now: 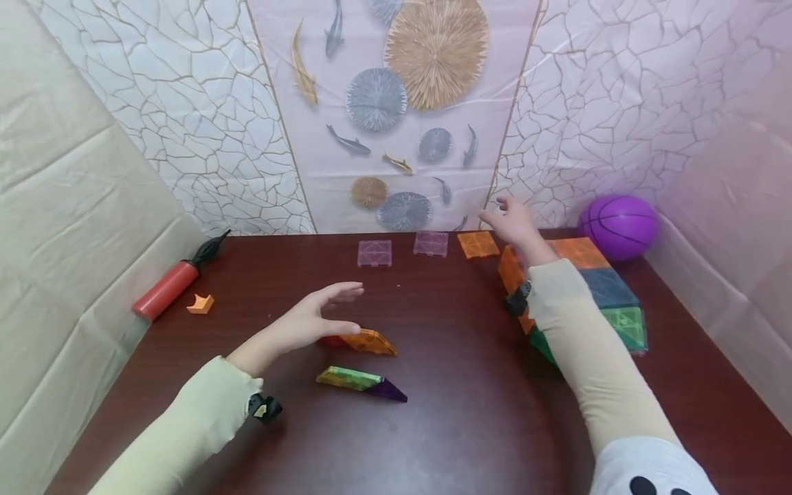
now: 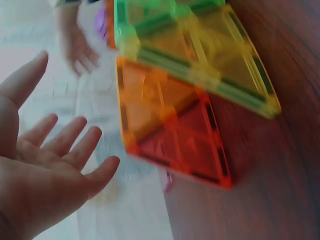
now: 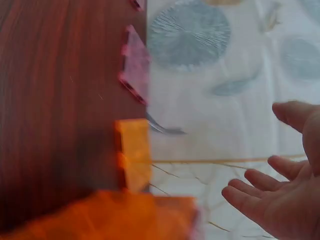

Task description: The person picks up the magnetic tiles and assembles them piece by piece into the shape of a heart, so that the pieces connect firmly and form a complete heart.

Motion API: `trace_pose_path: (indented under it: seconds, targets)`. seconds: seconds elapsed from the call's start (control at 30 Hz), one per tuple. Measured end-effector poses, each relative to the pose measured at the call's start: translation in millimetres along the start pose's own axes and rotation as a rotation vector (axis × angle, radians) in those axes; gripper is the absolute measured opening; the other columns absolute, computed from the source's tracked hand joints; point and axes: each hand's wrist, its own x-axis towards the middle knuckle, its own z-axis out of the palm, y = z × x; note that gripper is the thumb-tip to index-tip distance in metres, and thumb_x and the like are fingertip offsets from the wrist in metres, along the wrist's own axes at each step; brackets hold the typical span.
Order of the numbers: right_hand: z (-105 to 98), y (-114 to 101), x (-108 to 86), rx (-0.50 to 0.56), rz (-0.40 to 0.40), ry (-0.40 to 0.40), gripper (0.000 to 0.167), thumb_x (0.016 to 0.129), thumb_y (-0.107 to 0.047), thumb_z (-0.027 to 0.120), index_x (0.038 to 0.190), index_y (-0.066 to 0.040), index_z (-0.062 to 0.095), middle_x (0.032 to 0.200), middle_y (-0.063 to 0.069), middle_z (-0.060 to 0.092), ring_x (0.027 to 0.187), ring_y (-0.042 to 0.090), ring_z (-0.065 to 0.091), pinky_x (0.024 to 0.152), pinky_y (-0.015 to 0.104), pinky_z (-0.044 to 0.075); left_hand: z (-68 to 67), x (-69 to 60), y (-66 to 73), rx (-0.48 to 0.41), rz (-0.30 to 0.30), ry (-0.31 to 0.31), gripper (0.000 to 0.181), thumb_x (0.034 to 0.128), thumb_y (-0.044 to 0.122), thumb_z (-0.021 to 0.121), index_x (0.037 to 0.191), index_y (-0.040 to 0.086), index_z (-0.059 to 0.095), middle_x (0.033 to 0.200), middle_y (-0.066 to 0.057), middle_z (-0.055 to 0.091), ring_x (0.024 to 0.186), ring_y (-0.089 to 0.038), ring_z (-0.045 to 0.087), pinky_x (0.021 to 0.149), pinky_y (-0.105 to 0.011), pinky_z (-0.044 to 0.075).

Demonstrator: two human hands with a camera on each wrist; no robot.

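Note:
My left hand (image 1: 297, 326) hovers over the table with fingers spread and nothing held. In the left wrist view a gap separates it from a standing panel of orange (image 2: 150, 97) and red (image 2: 192, 137) translucent magnetic tiles. Nearer me stands a second panel with yellow-green (image 1: 349, 377) and purple (image 1: 386, 390) parts. My right hand (image 1: 515, 225), also holding nothing, is raised above the left side of a boxy tile structure (image 1: 609, 285) in orange, blue and green. The right wrist view shows its fingers loosely extended, apart from the blurred orange tiles (image 3: 120, 215). The forearm hides part of the structure.
Two pinkish-purple square tiles (image 1: 375, 254) (image 1: 430, 244) and an orange one (image 1: 478, 245) lie along the table's back edge. A purple ball (image 1: 620, 227) sits at the back right. To the left lie a red hand pump (image 1: 166, 290) and a small orange piece (image 1: 201, 304).

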Motion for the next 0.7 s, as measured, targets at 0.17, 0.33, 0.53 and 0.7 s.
trace_pose_path:
  seconds: [0.17, 0.33, 0.53, 0.7]
  targets:
    - [31, 11, 11.4, 0.003, 0.017, 0.029, 0.067, 0.096, -0.029, 0.054, 0.146, 0.008, 0.030, 0.146, 0.031, 0.035, 0.134, 0.043, 0.035, 0.109, 0.051, 0.031, -6.6, -5.7, -20.8, -0.046, 0.006, 0.018, 0.065, 0.0834, 0.025, 0.076, 0.141, 0.017, 0.047, 0.143, -0.012, 0.049, 0.133, -0.029, 0.042, 0.108, -0.057, 0.030]
    - [56, 30, 15.9, -0.058, 0.016, -0.022, 0.066, 0.096, -0.030, 0.053, 0.145, 0.009, 0.030, 0.146, 0.031, 0.036, 0.135, 0.043, 0.034, 0.110, 0.051, 0.030, -7.5, -12.1, -40.2, -0.103, -0.030, 0.018, 0.066, 0.0846, 0.024, 0.075, 0.143, 0.013, 0.045, 0.144, -0.014, 0.048, 0.133, -0.033, 0.041, 0.107, -0.056, 0.032]
    - [74, 45, 17.7, -0.150, 0.022, -0.100, 0.072, 0.097, -0.030, 0.053, 0.148, 0.009, 0.020, 0.146, 0.034, 0.032, 0.134, 0.044, 0.034, 0.110, 0.053, 0.029, -6.7, -18.3, -56.8, -0.180, -0.054, 0.039, 0.066, 0.0859, 0.019, 0.073, 0.143, 0.005, 0.044, 0.142, -0.016, 0.050, 0.132, -0.035, 0.044, 0.107, -0.054, 0.033]
    - [80, 48, 17.3, -0.238, 0.000, -0.167, 0.074, 0.096, -0.029, 0.054, 0.148, 0.010, 0.018, 0.146, 0.034, 0.032, 0.134, 0.045, 0.033, 0.110, 0.054, 0.028, -3.4, -18.9, -66.4, -0.213, -0.047, 0.024, 0.058, 0.0873, 0.016, 0.071, 0.138, 0.001, 0.049, 0.138, -0.018, 0.053, 0.128, -0.033, 0.048, 0.106, -0.049, 0.036]
